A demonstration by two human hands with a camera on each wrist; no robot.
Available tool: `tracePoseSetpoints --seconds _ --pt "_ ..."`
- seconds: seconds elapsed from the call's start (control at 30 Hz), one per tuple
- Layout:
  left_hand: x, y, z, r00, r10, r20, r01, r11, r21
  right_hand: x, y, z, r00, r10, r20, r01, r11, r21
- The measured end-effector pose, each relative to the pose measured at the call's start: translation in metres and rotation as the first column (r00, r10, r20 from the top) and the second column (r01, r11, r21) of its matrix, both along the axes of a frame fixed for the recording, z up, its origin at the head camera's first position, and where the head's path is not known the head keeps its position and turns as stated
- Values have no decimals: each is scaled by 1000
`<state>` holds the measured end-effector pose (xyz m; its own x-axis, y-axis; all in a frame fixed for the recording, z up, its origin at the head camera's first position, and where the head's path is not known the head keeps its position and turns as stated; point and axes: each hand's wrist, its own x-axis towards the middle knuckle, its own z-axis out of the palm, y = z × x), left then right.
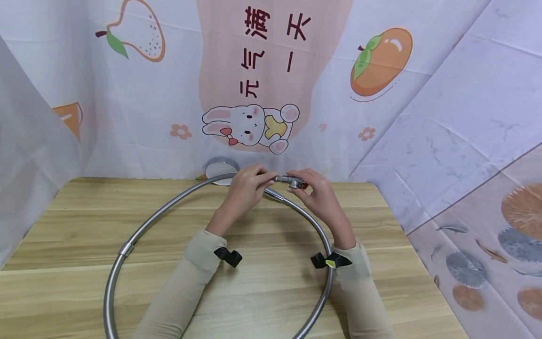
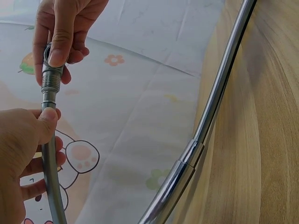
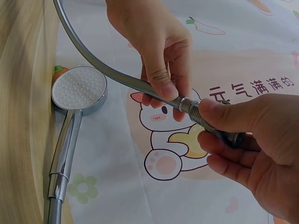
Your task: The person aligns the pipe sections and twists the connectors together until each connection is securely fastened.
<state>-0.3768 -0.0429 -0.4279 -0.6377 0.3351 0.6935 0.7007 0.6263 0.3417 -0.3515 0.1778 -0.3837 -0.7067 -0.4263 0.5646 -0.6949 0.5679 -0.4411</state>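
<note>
Near the table's far edge, my left hand [image 1: 247, 186] pinches the end of a grey shower hose [image 2: 50, 172] between thumb and fingers. My right hand [image 1: 317, 192] grips a metal tee-shaped fitting [image 1: 294, 181] with a threaded neck, which meets the hose end in line. How far the two are joined I cannot tell. Part of the fitting is covered by my right thumb and fingers in the right wrist view. A round shower head [image 3: 79, 88] with a white nozzle face and chrome handle lies beyond my left hand, attached to the hose's other end.
The hose [image 1: 146, 226] loops widely over the wooden table [image 1: 254, 292] and passes beside my right forearm. A printed cloth [image 1: 148, 117] hangs behind the table's far edge. Black camera straps [image 1: 228, 256] sit on both wrists.
</note>
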Motion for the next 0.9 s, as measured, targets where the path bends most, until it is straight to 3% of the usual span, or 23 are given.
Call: tracePoseSetpoints --seconds 0.47,0.77,0.9 --pt "0 1 -2 1000 1 -2 -1 1000 -8 0 0 0 994 -35 99 43 996 -81" --pt "1 4 -3 1000 -12 15 12 1000 -7 2 0 2 986 -167 8 166 971 -173" --pt "0 4 -3 1000 -8 21 8 1000 -4 1 1 3 991 -125 42 130 977 -168"
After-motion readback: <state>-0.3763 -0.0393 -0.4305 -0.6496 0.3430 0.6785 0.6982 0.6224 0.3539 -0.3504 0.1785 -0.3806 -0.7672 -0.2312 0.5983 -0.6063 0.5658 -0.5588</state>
